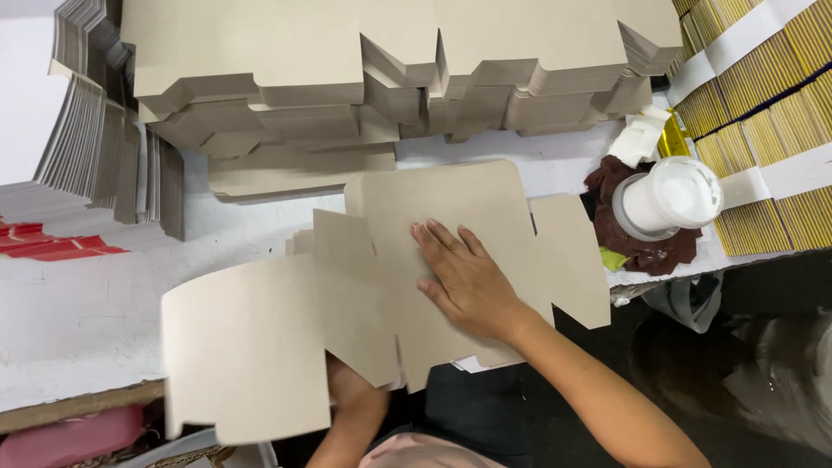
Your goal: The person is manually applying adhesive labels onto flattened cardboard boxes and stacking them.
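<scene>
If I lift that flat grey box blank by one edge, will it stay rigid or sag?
The box blank is a thin, wide sheet with cut flaps, so it would probably droop and hinge at its creases. It looks light, and likely slides easily on the table. The right hand lies flat on it; the left hand is mostly hidden beneath the near panel.

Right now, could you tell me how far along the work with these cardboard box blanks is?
Nothing looks finished: no folded box shows. In hand: the right hand presses flat on one die-cut cardboard blank; the left hand is mostly hidden under another blank. Left: the tall stack of flat blanks.
</scene>
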